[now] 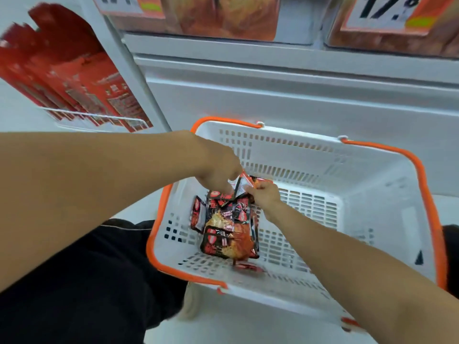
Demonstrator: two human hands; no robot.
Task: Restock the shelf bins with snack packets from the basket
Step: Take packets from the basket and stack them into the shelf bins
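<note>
A white basket (310, 157) with orange handles sits on the floor below me. Several black-and-red snack packets (227, 234) lie bunched at its left end. My left hand (218, 167) reaches down into the basket and pinches the top edges of the packets. My right hand (264, 194) comes in from the right and grips the same bunch at its upper right corner. The packets' tops are partly hidden by both hands. One small red packet (246, 267) lies alone on the basket floor nearer to me.
A white shelf unit (273, 90) rises behind the basket, with clear bins (223, 18) of orange packets and price tags (387, 11) at the top. Red packets (74, 83) hang in a wire rack at the left. My dark trousers (87, 281) fill the lower left.
</note>
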